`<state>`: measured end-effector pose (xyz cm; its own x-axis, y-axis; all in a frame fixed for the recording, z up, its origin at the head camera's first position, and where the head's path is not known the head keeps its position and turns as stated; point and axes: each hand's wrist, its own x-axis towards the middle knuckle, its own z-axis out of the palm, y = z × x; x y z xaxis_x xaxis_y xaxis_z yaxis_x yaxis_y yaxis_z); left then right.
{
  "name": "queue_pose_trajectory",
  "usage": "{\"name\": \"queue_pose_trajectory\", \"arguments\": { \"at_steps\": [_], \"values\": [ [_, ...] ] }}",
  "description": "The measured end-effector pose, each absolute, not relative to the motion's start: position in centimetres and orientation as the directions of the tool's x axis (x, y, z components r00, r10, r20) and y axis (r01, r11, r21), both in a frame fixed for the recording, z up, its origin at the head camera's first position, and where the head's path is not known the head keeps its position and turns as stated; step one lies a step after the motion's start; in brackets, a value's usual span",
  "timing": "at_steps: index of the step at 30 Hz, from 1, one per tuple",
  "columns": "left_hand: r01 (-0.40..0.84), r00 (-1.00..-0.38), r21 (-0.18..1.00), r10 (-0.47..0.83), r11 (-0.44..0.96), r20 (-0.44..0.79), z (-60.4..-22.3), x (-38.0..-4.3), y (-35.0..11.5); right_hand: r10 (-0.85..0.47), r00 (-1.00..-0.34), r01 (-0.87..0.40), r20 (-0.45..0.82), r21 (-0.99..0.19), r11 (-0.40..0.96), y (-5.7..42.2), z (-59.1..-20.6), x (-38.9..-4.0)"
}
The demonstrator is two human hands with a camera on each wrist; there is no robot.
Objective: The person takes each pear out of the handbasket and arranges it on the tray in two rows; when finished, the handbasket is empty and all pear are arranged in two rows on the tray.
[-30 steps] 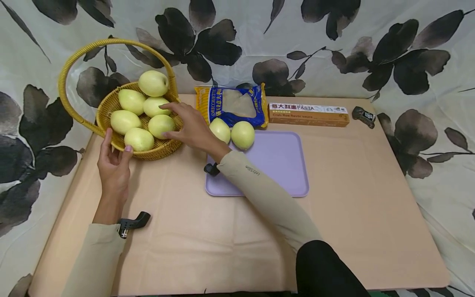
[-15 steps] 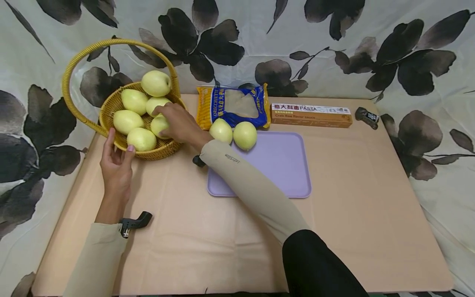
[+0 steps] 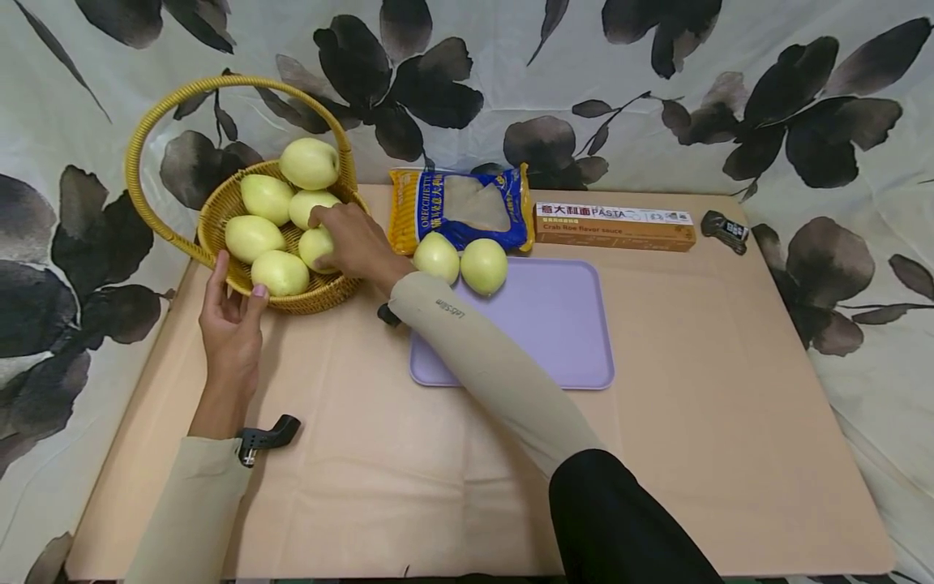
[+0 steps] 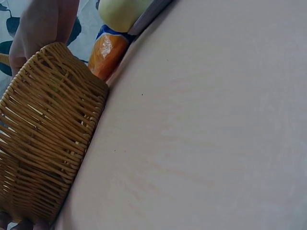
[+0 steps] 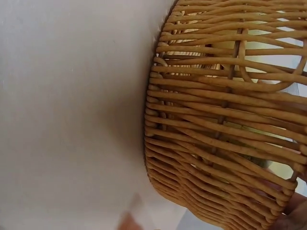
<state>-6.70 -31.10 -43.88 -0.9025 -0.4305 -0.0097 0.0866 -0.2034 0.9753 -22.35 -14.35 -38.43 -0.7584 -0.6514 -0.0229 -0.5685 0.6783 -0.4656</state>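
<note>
Over in the upper left of the frame, here's the wicker basket point(image 3: 314, 302), its tall handle arching above, and both hands are on it. The left hand point(image 3: 232, 339) has its grip on the near side, thumb and forefinger up at the rim, and the left wrist view catches fingertips peeping round the weave at the lower left. The right hand point(image 3: 361, 245) reaches in from the right, grip closed round a pale green fruit point(image 3: 312, 246) that sits in the basket's right side, fingers over the top and partly hiding it. Five more pale fruits point(image 3: 266, 199) share the basket, one riding high at the far side. In the right wrist view it's nearly all woven wall, the basket's base down on the table point(image 3: 693, 365). Now to the middle of the frame: the lilac tray point(image 3: 543, 324), with two pale fruits side by side point(image 3: 485, 267) at its upper left, the right sleeve point(image 3: 474, 349) crossing its lower left corner. Just behind lies a blue and yellow pasta packet point(image 3: 470, 203), then an orange-brown pasta box point(image 3: 615, 229) beside it, and a small dark wrapped piece point(image 3: 725, 232) past the box, towards the upper right.
</note>
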Motion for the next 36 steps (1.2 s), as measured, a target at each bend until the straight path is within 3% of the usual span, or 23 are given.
{"name": "queue_pose_trajectory", "arguments": {
  "at_steps": [8, 16, 26, 36],
  "values": [
    [0.079, -0.901, 0.971, -0.432, -0.224, -0.027, -44.0, -6.5, -31.1, -0.642, -0.763, -0.586, 0.072, -0.496, 0.641, -13.5, -38.6, -21.6],
    [0.083, -0.903, 0.97, -0.43, -0.23, -0.024, -43.8, -6.6, -31.1, -0.576, -0.805, -0.531, 0.143, -0.607, 0.591, -11.6, -37.6, -20.4],
    [0.1, -0.899, 0.965, -0.439, -0.241, -0.016, -44.0, -6.9, -31.3, -0.461, -0.857, -0.423, 0.231, -0.826, 0.372, -7.3, -36.3, -18.3],
    [0.084, -0.896, 0.964, -0.442, -0.253, -0.038, -43.8, -6.9, -31.2, -0.293, -0.906, -0.381, 0.305, -0.89, 0.252, -2.4, -35.7, -16.6]
  ]
}}
